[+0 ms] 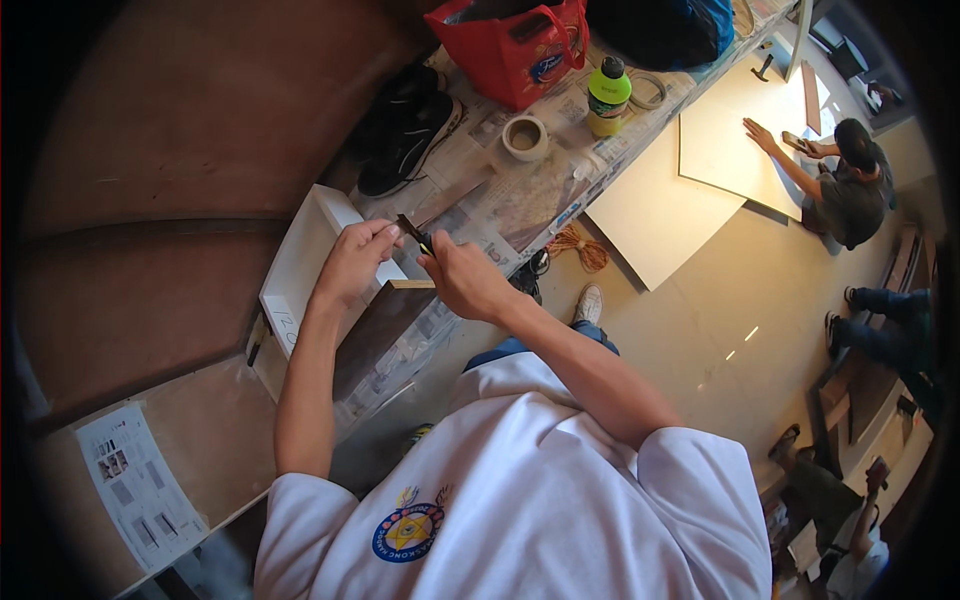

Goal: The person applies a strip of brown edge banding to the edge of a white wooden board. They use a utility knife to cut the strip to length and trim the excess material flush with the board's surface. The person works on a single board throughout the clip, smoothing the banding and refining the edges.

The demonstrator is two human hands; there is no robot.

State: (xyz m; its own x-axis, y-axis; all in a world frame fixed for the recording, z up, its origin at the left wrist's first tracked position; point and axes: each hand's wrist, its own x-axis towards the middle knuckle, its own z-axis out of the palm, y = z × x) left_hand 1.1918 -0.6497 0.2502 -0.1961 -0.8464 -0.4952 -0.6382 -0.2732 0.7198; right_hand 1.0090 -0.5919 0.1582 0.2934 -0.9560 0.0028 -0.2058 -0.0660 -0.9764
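In my right hand is a short dark hammer-like tool with a yellow-green patch near the grip; my fist covers most of its handle. My left hand is closed, thumb and fingertips pinched together right beside the tool's dark end. Whatever the pinch holds is too small to make out. Both hands are above a white open box, drawer-like, with handwriting on its side. A brown-faced panel stands at the box's near right side, below my hands.
The newspaper-covered bench carries black shoes, a tape roll, a green-capped bottle and a red bag. A printed sheet lies lower left. Right, a person crouches by pale boards; orange cord lies on the floor.
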